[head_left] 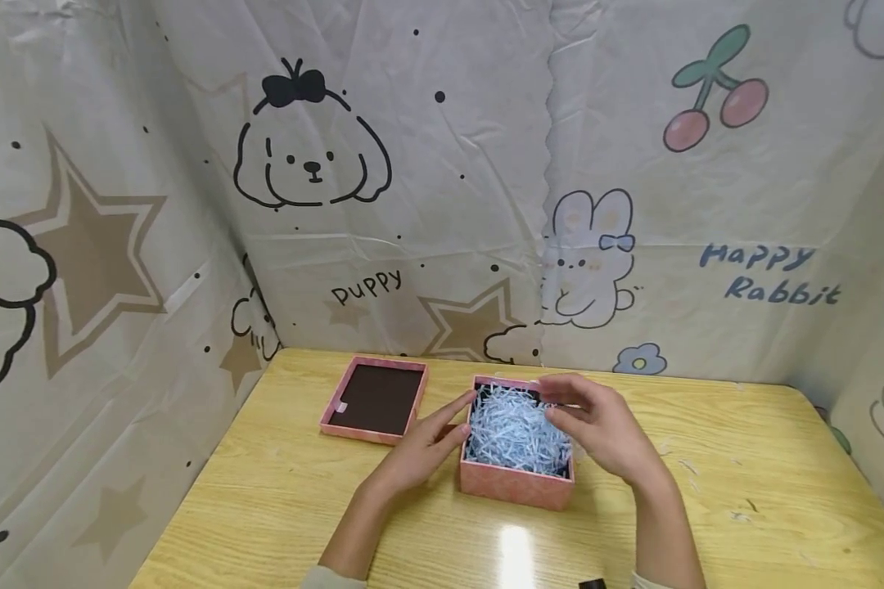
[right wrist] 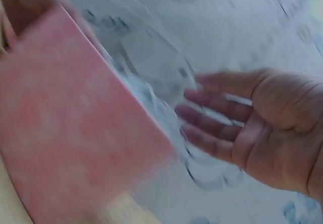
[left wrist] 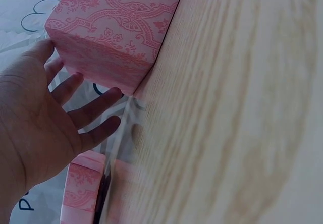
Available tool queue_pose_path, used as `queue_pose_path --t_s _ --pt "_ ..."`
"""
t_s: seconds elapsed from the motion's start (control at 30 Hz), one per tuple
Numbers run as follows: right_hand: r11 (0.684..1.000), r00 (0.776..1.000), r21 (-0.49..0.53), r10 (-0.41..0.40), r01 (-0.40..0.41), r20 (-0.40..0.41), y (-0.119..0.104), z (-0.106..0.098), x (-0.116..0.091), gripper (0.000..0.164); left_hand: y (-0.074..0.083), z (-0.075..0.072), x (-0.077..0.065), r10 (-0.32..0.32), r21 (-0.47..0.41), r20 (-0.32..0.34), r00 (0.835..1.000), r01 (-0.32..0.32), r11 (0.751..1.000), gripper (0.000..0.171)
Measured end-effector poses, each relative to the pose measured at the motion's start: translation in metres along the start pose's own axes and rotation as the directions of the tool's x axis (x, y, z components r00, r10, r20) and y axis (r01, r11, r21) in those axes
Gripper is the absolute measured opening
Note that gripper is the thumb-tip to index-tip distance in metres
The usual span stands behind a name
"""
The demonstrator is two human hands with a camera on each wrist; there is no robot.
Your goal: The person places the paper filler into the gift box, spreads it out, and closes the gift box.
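Observation:
A pink patterned box (head_left: 516,487) stands on the table, filled with light blue shredded paper (head_left: 517,433). My left hand (head_left: 417,455) is at the box's left side; in the left wrist view its spread fingers (left wrist: 98,108) lie along the pink wall, the thumb or index tip at a corner. Over the right rim, my right hand (head_left: 607,425) hovers with slightly bent fingers. The right wrist view, which is blurred, shows that hand (right wrist: 267,128) beside the box with nothing in its grasp. The box's lid (head_left: 379,399) lies to the left, dark inside facing up.
The wooden table (head_left: 280,507) has a few pale paper shreds (head_left: 688,467) scattered at the right. A small black object (head_left: 593,584) shows at the bottom edge. Behind and beside the table hangs a printed cloth (head_left: 457,213) with cartoon figures.

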State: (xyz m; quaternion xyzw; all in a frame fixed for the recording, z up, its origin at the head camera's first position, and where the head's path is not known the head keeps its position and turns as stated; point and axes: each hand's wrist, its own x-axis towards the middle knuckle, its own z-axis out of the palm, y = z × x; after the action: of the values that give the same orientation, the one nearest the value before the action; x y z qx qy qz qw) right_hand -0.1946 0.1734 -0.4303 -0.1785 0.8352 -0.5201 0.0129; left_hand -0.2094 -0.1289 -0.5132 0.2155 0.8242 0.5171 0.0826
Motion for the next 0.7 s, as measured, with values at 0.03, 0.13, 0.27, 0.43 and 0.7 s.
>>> queue_pose_path --t_s 0.03,0.13,0.27,0.43,0.7 --pt "1.000 1.000 0.025 -0.001 0.001 -0.006 0.005 -0.009 -0.004 0.041 0.000 0.000 0.000 0.000 0.002 0.000 1.000 0.000 1.000 0.055" --pt "0.998 1.000 0.058 0.004 -0.004 -0.003 0.026 -0.030 -0.015 0.049 0.002 -0.002 -0.001 -0.003 0.005 -0.002 1.000 0.003 1.000 0.056" --pt "0.995 0.998 0.090 0.033 -0.037 0.049 0.056 -0.043 -0.023 0.064 0.002 -0.002 -0.002 -0.003 -0.005 0.001 1.000 0.003 1.000 0.056" --pt "0.981 0.989 0.187 0.032 -0.059 0.145 0.079 -0.040 -0.022 0.080 0.001 -0.001 -0.002 -0.006 -0.007 0.001 1.000 0.006 1.000 0.057" --pt "0.967 0.983 0.240 0.036 -0.080 0.181 0.076 -0.031 -0.018 0.081 0.002 0.001 0.001 0.010 -0.027 0.009 1.000 -0.010 1.000 0.057"
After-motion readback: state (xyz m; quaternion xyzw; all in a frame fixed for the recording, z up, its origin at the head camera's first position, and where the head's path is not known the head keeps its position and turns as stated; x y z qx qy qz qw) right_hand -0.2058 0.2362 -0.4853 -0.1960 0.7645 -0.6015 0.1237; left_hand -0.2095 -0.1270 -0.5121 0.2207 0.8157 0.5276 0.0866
